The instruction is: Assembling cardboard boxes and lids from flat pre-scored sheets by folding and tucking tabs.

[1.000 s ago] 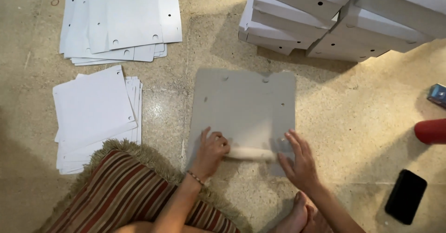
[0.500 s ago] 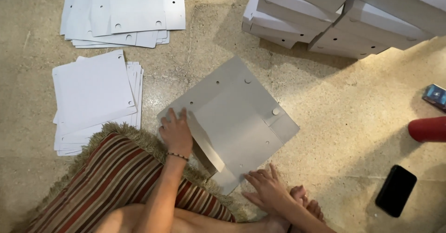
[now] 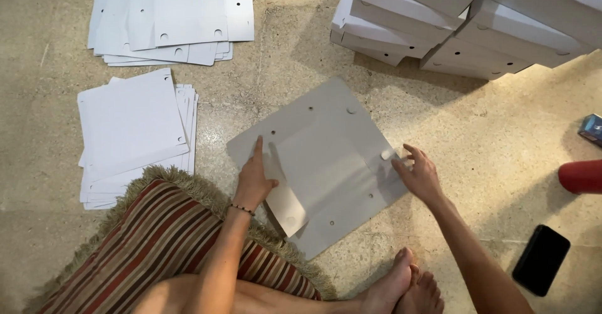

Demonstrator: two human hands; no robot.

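Observation:
A flat grey cardboard sheet (image 3: 326, 157) with punched holes lies tilted on the stone floor in front of me. My left hand (image 3: 256, 176) presses on its near-left part, index finger stretched out, beside a folded-up flap (image 3: 285, 207). My right hand (image 3: 419, 173) touches the sheet's right edge with fingers spread, next to a round hole. Neither hand grips anything.
Two piles of flat white sheets lie at the left (image 3: 135, 132) and top left (image 3: 172, 16). Folded white boxes (image 3: 464, 19) are stacked at the top right. A striped fringed cushion (image 3: 157, 251) is under my leg. A black phone (image 3: 541, 259), a red object (image 3: 582, 176) and my feet (image 3: 401, 286) are at the right.
The sheet has been turned and slid to the right. My right hand moved from the sheet's near corner up to its right edge. My left hand shifted onto the near-left part.

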